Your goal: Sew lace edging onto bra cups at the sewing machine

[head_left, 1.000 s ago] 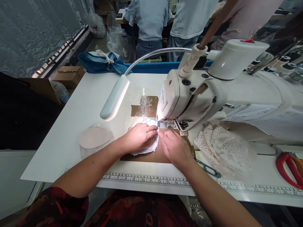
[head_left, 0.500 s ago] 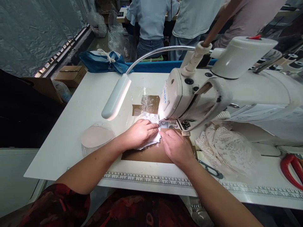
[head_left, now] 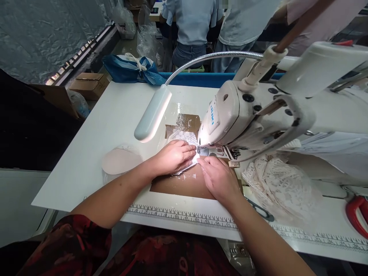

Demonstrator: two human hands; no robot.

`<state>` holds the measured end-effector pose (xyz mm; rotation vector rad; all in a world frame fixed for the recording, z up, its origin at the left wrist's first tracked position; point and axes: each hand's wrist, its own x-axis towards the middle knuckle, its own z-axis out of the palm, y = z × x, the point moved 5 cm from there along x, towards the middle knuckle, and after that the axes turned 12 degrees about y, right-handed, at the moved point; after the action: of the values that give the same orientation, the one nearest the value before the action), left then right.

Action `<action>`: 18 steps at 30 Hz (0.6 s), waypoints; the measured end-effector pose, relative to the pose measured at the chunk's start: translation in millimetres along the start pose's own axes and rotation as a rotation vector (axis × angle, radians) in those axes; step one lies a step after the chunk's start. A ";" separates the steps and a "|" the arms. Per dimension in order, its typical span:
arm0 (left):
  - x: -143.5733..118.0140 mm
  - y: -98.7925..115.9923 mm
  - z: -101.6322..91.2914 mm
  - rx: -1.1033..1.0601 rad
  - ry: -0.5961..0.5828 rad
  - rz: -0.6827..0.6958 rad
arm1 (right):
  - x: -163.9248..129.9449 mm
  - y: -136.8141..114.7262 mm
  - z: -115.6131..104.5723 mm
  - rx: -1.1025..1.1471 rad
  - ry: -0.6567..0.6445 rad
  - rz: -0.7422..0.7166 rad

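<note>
A piece of white lace fabric (head_left: pixel 186 137) lies under the needle area of a white sewing machine (head_left: pixel 230 111). My left hand (head_left: pixel 176 156) rests flat on the lace, fingers stretched out and fingertips close to the presser foot (head_left: pixel 199 149). On the other side, my right hand (head_left: pixel 219 177) is closed, with thumb and index finger pinching the near edge of the lace. The exact grip is partly hidden by the fingers. Brown tape-like sheeting (head_left: pixel 178 186) covers the table beneath the fabric.
A lamp (head_left: pixel 152 115) hangs over the table, left of the machine. Beige oval pads (head_left: pixel 120 161) lie left, a heap of cream lace (head_left: pixel 280 188) right, beside thread snips (head_left: pixel 260 210) and red-handled scissors (head_left: pixel 356 214). A ruler strip (head_left: pixel 178 217) runs along the front edge. People (head_left: pixel 195 23) are beyond.
The lace has shifted away from me under the machine, and less of it shows below my left hand. My hands stay beside the needle. The whole view has swung slightly left.
</note>
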<state>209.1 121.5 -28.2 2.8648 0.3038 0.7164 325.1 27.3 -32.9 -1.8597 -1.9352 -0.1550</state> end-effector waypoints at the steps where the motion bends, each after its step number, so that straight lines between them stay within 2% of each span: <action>1: 0.1 -0.7 -0.4 0.005 0.001 -0.009 | 0.6 -0.4 0.2 -0.003 -0.003 0.006; 9: 0.0 -1.2 -4.4 0.070 -0.020 -0.079 | 1.8 2.1 2.7 -0.016 -0.016 0.029; 15: -8.3 10.6 -8.7 0.018 -0.062 0.058 | -2.6 12.5 1.8 0.025 0.021 0.126; 18: -9.4 13.3 -9.9 -0.027 -0.081 0.084 | -2.2 10.2 0.0 0.031 0.028 0.108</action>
<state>198.2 107.6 -20.9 2.8863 0.1619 0.6119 335.0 26.2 -36.1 -1.9256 -1.8033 -0.1162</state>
